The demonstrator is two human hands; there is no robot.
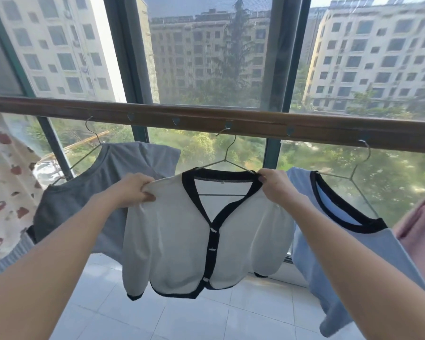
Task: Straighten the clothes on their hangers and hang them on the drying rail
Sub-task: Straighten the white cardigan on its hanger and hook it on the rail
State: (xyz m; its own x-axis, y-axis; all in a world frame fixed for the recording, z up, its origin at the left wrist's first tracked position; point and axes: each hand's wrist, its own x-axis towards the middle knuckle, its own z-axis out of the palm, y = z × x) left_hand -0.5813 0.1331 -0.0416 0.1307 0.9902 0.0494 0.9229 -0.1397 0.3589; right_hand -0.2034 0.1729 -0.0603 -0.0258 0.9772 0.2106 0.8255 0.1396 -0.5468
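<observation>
1. My left hand pinches the left shoulder of the white cardigan, fingers curled into the cloth. My right hand grips the right shoulder at the black collar trim, where the wire hanger comes out.
2. The cardigan hangs in the middle of the wooden drying rail, its hanger hooked at one of the small clips. It sits between the grey top on the left and the blue top on the right.
3. I judge it light, soft and limp: the sleeves droop and the hem folds under. It should not slip much, but a knit may stretch if I tug hard.
4. The best hold, I think, is at the shoulder seams over the hanger's arms, pulling evenly outward. The thin hanger could tip if I pull one side alone.
5. Count: one rail; three wire hangers that I can see; five garments, namely a patterned one at far left, grey, white, blue, and a pink one at the right edge.
6. The cardigan shows three buttons down its black placket.
</observation>
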